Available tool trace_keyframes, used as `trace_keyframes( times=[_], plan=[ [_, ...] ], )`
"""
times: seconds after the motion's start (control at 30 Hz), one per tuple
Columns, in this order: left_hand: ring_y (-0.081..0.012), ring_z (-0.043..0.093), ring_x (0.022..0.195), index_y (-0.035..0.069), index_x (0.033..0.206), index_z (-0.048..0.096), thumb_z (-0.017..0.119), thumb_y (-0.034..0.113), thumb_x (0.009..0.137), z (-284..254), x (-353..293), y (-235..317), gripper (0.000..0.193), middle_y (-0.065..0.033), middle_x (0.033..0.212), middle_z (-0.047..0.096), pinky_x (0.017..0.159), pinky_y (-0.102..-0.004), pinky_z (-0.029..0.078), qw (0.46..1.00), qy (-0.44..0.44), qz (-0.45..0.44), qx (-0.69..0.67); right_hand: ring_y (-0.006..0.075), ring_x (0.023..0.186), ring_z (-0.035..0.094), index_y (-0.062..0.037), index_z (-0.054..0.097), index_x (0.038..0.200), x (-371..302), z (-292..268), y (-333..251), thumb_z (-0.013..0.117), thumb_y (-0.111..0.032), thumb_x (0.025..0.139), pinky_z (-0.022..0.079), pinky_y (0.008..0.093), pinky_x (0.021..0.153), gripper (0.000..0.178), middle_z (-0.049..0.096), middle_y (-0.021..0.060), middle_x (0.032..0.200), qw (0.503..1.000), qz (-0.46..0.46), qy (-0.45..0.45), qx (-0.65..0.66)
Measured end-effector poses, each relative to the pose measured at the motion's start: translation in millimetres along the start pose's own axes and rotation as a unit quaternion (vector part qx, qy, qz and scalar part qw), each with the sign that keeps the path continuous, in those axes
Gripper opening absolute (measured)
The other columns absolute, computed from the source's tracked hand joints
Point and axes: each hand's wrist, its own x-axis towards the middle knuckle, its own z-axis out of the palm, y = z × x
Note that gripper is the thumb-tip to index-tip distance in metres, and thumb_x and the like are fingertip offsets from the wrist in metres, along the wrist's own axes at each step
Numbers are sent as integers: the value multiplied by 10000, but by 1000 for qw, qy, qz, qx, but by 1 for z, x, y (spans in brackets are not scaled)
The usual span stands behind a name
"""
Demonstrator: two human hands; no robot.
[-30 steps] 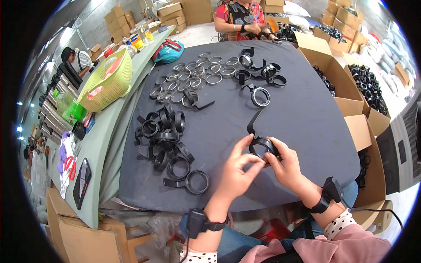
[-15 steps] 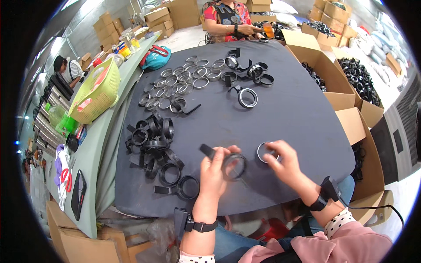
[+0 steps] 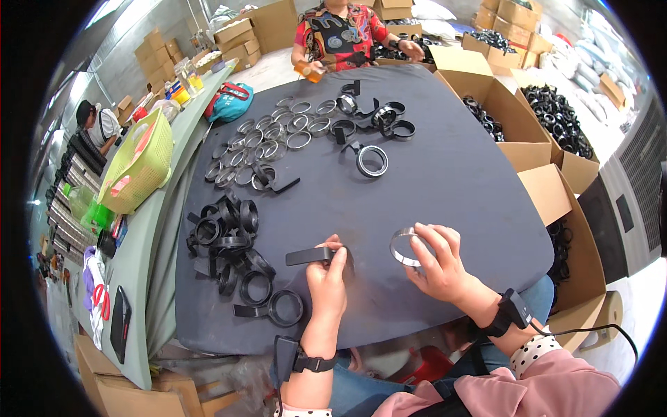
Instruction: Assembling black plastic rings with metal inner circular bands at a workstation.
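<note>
My left hand (image 3: 328,278) grips a black plastic ring with a flat handle (image 3: 314,256) sticking out to the left, just above the dark grey table (image 3: 451,181). My right hand (image 3: 434,260) holds a shiny metal ring (image 3: 404,248) by its right edge, a short way to the right of the black part. The two parts are apart. A heap of black handled rings (image 3: 229,240) lies to the left of my left hand. One black ring with a handle (image 3: 274,309) lies near the table's front edge.
Several metal rings (image 3: 271,139) are spread at the far left of the table, with assembled pieces (image 3: 372,160) beyond. Open cardboard boxes of black parts (image 3: 556,111) stand on the right. A person in a red shirt (image 3: 340,35) sits opposite. A yellow basket (image 3: 139,167) stands left.
My hands came apart: the right now holds the metal ring alone, the left keeps the black handled ring. Both hands shifted slightly toward me.
</note>
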Motion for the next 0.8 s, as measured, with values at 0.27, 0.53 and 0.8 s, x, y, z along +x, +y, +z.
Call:
trace_keyframes(
  times=[0.27, 0.53, 0.8],
  plan=[
    [-172, 555, 1083, 106, 962, 516, 607, 267, 961, 10, -5, -11, 184, -58, 1118, 575, 929, -347, 449, 992, 37, -75, -99, 367, 1118, 459, 13, 436, 1345, 3, 7, -18, 771, -187, 667, 400, 457, 957, 782, 460, 211, 1259, 973, 171, -75, 135],
    [-212, 570, 1054, 53, 972, 486, 403, 546, 990, 20, -13, -27, 500, -88, 1027, 567, 949, -344, 458, 997, 41, 25, -68, 417, 1139, 430, 69, 344, 1408, 1, 55, -52, 557, -307, 919, 372, 470, 1009, 652, 417, 287, 1258, 882, 344, -195, 255],
    [-208, 561, 1045, 32, 985, 517, 365, 513, 1014, 21, -17, -27, 506, -110, 1078, 579, 950, -350, 448, 997, 46, 53, -10, 423, 1118, 424, 75, 349, 1402, 5, 61, -70, 511, -325, 944, 365, 487, 998, 629, 419, 291, 1239, 869, 370, -201, 260]
  ],
)
